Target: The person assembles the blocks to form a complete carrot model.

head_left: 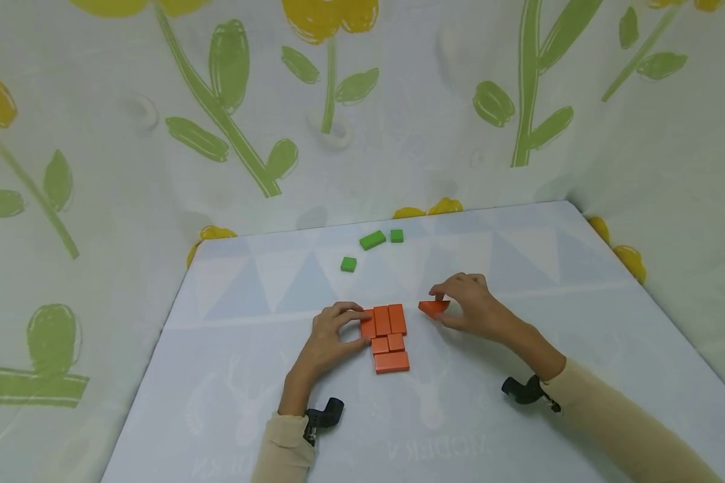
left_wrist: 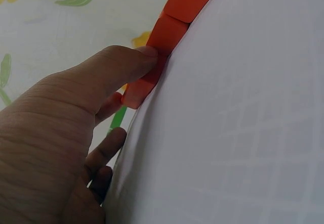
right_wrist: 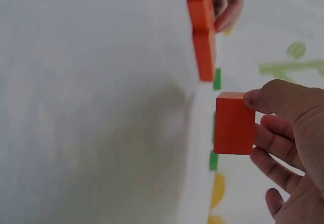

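Observation:
Several orange blocks (head_left: 382,320) lie flat and close together on the table: three oblong ones side by side, two small ones below them, and one oblong crosswise at the near end. My left hand (head_left: 332,333) pinches the leftmost oblong block (head_left: 368,326) between thumb and forefinger. In the left wrist view the thumb (left_wrist: 116,70) presses against an orange block's side. To the right of the group, my right hand (head_left: 474,308) holds another orange block (right_wrist: 234,125) by its edges, raised off the table and apart from the others.
Farther back on the table (head_left: 217,376) lie an oblong green block (head_left: 372,240) and two small green blocks, one of them (head_left: 348,264) closer to the orange group. A flowered cloth (head_left: 399,134) hangs behind the table's far edge.

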`<state>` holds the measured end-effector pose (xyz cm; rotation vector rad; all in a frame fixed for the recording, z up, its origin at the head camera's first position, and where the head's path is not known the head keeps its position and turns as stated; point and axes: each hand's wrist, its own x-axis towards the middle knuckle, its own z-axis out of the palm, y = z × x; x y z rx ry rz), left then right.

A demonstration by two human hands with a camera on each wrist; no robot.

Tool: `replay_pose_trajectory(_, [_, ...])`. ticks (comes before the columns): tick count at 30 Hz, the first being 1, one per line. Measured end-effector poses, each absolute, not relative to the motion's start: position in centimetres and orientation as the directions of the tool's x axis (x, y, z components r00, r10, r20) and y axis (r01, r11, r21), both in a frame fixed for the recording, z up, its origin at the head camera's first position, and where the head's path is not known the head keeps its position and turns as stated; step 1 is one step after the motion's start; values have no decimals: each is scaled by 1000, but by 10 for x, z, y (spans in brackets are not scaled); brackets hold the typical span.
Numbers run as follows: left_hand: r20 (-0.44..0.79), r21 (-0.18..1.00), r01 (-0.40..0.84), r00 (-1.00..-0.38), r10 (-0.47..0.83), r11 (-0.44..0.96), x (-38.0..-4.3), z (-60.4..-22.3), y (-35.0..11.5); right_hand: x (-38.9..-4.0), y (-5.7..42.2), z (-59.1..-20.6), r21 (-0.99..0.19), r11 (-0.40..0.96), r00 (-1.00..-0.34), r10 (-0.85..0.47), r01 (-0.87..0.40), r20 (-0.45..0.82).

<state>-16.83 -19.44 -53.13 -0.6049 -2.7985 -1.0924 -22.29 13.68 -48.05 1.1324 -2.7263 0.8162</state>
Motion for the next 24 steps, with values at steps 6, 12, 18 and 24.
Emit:
replay_pose_trajectory(6, [217, 637, 391, -918, 332, 664, -169, -532, -194, -196, 122, -467, -403, 531, -655, -696, -745, 294])
replay_pose_trajectory(12, [208, 622, 386, -920, 332, 681, -170, -535, -196, -169, 102, -469, -331, 402, -512, -762, -854, 395])
replay_pose_trajectory(18, [252, 620, 419, -907, 337, 663, -172, -536, -197, -153, 84, -477, -290, 332, -434, -781, -898, 450])
replay_pose_trajectory(24, [245, 633, 419, -906, 345, 651, -171, -535, -197, -145, 74, -482, -280, 349, -442, -788, -894, 429])
